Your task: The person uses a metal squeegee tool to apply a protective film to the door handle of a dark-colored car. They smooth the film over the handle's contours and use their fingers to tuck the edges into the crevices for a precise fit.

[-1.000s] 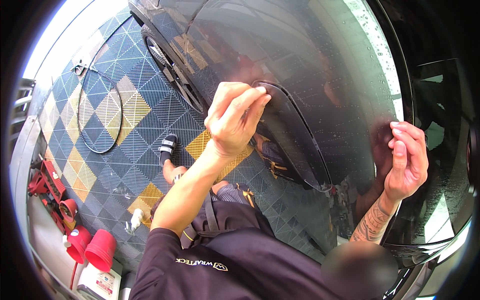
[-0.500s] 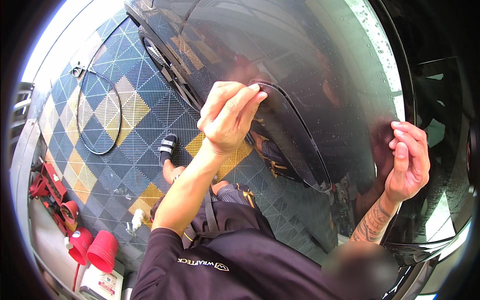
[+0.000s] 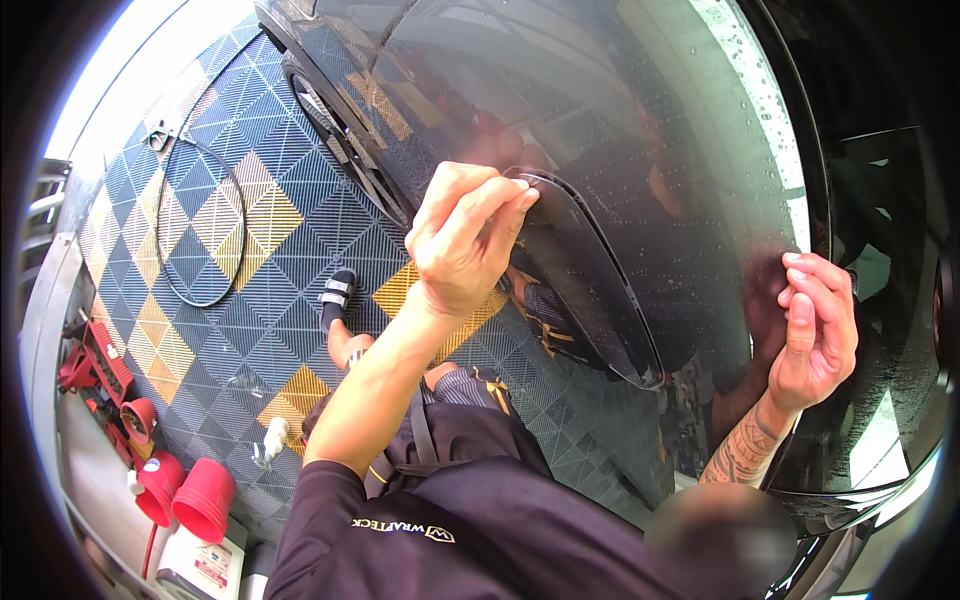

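A dark, glossy car body panel (image 3: 620,130) beaded with water spreads in front of me. At the upper end of a long curved gap in it, the thumb and fingers of my left hand (image 3: 465,235) are pinched on the edge of what looks like clear film (image 3: 530,178). The gap curves toward me around a dark, lamp-shaped section (image 3: 580,270). My right hand (image 3: 815,325) is held up by the panel's right edge, palm partly toward me. Its fingers are bent, with the thumb against them; whatever may be between them is too small to make out.
A car wheel (image 3: 340,140) stands left of the panel. On the patterned tile floor (image 3: 210,330) lie a looped black hose (image 3: 243,230) and a white bottle (image 3: 275,438). Red buckets (image 3: 205,500) and red bins (image 3: 105,360) are at lower left. Black car parts (image 3: 890,330) fill the right.
My left hand has shifted slightly right and toward me, still pinching. The right hand has come down a little, its fingers still bent.
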Action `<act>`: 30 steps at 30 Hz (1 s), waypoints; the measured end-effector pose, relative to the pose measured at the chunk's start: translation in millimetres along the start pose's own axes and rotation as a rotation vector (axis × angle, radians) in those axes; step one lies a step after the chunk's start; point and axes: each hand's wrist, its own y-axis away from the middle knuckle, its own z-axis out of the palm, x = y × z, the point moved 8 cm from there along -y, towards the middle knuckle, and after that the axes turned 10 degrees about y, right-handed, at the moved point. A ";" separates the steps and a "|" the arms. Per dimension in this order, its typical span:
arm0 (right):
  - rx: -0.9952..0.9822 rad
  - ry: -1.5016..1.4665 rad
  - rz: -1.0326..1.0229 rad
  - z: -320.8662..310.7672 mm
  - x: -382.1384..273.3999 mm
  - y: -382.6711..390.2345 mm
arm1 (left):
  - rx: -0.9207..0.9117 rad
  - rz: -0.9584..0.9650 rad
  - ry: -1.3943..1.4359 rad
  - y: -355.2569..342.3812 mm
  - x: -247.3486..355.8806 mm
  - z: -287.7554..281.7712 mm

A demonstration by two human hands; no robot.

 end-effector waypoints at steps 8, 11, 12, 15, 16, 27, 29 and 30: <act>0.007 -0.013 -0.002 -1.7 1.5 2.0 | 0.058 0.030 -0.051 6.7 3.8 0.6; 0.001 -0.006 -0.003 -1.3 2.0 1.9 | 0.076 -0.023 -0.085 7.7 6.5 2.3; 0.003 -0.010 -0.002 -1.1 2.2 1.8 | 0.082 -0.031 -0.099 7.3 8.4 2.6; 0.007 -0.015 -0.006 0.4 1.8 1.1 | 0.106 -0.063 -0.145 7.1 12.6 2.8; 0.008 -0.015 -0.008 1.1 1.5 0.9 | 0.116 -0.078 -0.162 7.9 13.2 2.5; 0.004 -0.024 -0.003 0.1 -4.8 -0.9 | 0.197 -0.191 -0.138 9.4 15.2 0.8; -0.001 -0.025 0.001 -0.8 -6.4 -0.9 | 0.194 -0.219 -0.097 9.4 13.5 -0.1; -0.003 -0.025 0.001 -1.2 -6.9 -0.7 | 0.182 -0.227 -0.084 9.0 12.7 -0.3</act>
